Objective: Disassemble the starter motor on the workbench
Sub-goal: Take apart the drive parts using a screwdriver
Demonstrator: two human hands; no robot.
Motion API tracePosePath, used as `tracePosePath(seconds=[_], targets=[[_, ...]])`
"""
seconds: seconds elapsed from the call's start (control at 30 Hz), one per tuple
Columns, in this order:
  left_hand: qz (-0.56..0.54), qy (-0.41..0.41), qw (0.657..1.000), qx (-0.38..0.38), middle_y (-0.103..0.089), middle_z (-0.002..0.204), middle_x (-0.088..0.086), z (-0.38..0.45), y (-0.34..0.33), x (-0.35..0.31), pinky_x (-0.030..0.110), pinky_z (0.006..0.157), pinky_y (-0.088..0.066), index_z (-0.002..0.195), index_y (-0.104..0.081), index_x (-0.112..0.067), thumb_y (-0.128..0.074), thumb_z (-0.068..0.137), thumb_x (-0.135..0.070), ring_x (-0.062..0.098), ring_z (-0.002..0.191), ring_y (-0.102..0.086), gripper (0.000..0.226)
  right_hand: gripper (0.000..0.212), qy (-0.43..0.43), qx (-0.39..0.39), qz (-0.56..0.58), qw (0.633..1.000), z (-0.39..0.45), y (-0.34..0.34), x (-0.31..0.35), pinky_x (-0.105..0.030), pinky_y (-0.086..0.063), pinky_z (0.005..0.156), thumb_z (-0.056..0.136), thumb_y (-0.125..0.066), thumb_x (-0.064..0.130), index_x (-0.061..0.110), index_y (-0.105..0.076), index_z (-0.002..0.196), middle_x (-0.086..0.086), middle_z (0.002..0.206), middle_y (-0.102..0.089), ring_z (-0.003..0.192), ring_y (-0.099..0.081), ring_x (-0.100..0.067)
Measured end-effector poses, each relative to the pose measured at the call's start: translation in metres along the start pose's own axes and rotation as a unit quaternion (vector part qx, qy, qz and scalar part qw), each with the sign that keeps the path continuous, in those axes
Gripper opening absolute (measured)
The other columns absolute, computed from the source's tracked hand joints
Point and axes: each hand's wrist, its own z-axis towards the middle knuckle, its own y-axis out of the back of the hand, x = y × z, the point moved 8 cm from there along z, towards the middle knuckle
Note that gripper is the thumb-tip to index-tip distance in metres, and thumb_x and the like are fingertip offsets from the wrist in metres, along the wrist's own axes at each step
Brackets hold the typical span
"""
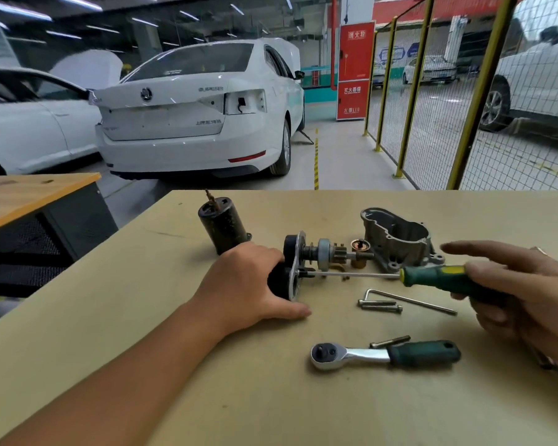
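Note:
The partly stripped starter motor assembly (306, 252), a metal plate with black cylinders, shaft and pinion gear, lies on the workbench (207, 365). My left hand (248, 281) grips its black lower cylinder and holds it down. My right hand (516, 291) holds a green and yellow screwdriver (432, 278) by the handle, index finger stretched out above it. The screwdriver's shaft lies level and its tip sits at a screw on the plate. The black motor housing (221, 226) stands upright behind my left hand. The grey aluminium nose housing (397, 239) sits further right.
A brass-coloured part (360, 252) stands beside the pinion. An Allen key (409, 300), two long bolts (380, 305), a ratchet wrench (384, 354) and another bolt (390, 342) lie on the bench near me. White cars and a yellow mesh fence stand beyond the bench's far edge.

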Motion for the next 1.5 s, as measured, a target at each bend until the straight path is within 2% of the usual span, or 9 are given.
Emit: tracePosePath(seconds=[0.13,0.33,0.53,0.6,0.7,0.9,1.07,1.2,1.5], targets=[[-0.012,0.008,0.999,-0.037,-0.065,0.079,-0.006,-0.001,0.003,-0.002,0.033,0.066,-0.049,0.09,-0.072,-0.017,-0.066,0.055,-0.088,0.013,0.076,-0.054,0.079,0.096,-0.021,-0.002,-0.051,0.998,-0.001,-0.008,-0.001,-0.03,-0.054,0.056,0.043,-0.103,0.033,0.027,-0.066,0.131,-0.013,0.1,-0.069,0.067,-0.067,-0.023],[-0.003,0.01,0.997,-0.076,-0.064,0.076,-0.01,-0.002,0.008,-0.006,0.033,0.062,-0.048,0.089,-0.074,-0.018,-0.064,0.058,-0.087,0.014,0.079,-0.049,0.076,0.081,-0.043,-0.011,-0.103,0.994,-0.006,-0.016,0.009,-0.024,-0.036,0.044,0.051,-0.083,0.078,0.029,-0.074,0.115,-0.019,0.09,-0.072,0.046,-0.044,-0.022],[-0.04,0.062,0.997,-0.018,-0.056,0.083,-0.015,-0.003,0.004,0.003,0.031,0.068,-0.048,0.097,-0.069,-0.029,-0.065,0.049,-0.09,0.009,0.078,-0.054,0.078,0.057,-0.018,-0.01,-0.182,0.983,-0.012,-0.021,0.015,-0.024,-0.053,0.052,0.051,-0.095,0.03,0.027,-0.078,0.105,-0.001,0.091,-0.074,0.06,-0.066,-0.019],[-0.054,0.073,0.996,-0.004,-0.057,0.085,-0.014,-0.003,0.002,0.007,0.031,0.068,-0.048,0.097,-0.062,-0.033,-0.067,0.045,-0.091,0.008,0.078,-0.055,0.078,0.055,-0.017,0.0,-0.176,0.984,-0.012,-0.028,0.017,-0.019,-0.048,0.049,0.056,-0.095,0.046,0.03,-0.078,0.106,-0.002,0.077,-0.071,0.055,-0.061,-0.017],[-0.069,0.078,0.995,0.005,-0.059,0.088,-0.012,-0.002,0.002,0.01,0.032,0.068,-0.049,0.096,-0.055,-0.034,-0.071,0.044,-0.089,0.008,0.079,-0.056,0.078,0.051,-0.03,-0.001,-0.246,0.969,-0.013,-0.032,0.02,-0.024,-0.035,0.041,0.072,-0.065,0.081,0.038,-0.077,0.097,-0.001,0.053,-0.048,0.045,-0.044,-0.014],[-0.084,0.078,0.993,0.008,-0.061,0.09,-0.014,-0.003,0.002,0.011,0.037,0.074,-0.053,0.099,-0.054,-0.035,-0.072,0.044,-0.088,0.007,0.082,-0.058,0.078,0.059,0.028,0.029,-0.384,0.922,-0.012,-0.039,0.031,-0.013,-0.038,0.047,0.059,-0.066,0.084,0.037,-0.072,0.094,0.007,0.067,-0.066,0.05,-0.056,-0.006],[-0.09,0.074,0.993,0.006,-0.066,0.091,-0.012,-0.001,0.003,0.009,0.038,0.076,-0.055,0.101,-0.055,-0.034,-0.071,0.042,-0.089,0.011,0.084,-0.062,0.082,0.063,0.081,0.052,-0.418,0.903,-0.015,-0.047,0.032,-0.025,-0.048,0.057,0.063,-0.07,0.081,0.034,-0.062,0.104,0.005,0.083,-0.067,0.066,-0.06,-0.013],[-0.131,0.071,0.989,0.014,-0.067,0.093,-0.015,-0.001,0.001,0.009,0.036,0.079,-0.056,0.103,-0.056,-0.034,-0.074,0.043,-0.086,0.006,0.088,-0.063,0.082,0.067,0.107,0.013,-0.424,0.899,-0.016,-0.043,0.036,-0.036,-0.052,0.063,0.067,-0.046,0.096,0.045,-0.07,0.104,0.011,0.089,-0.067,0.073,-0.065,-0.013],[-0.195,0.057,0.979,0.016,-0.066,0.098,-0.021,0.003,-0.007,0.018,0.018,0.083,-0.053,0.104,-0.052,-0.042,-0.081,0.039,-0.083,-0.002,0.098,-0.063,0.082,0.059,0.128,-0.004,-0.569,0.812,-0.011,-0.047,0.034,-0.027,-0.037,0.049,0.064,-0.048,0.096,0.043,-0.048,0.092,0.026,0.088,-0.058,0.075,-0.055,-0.003]])
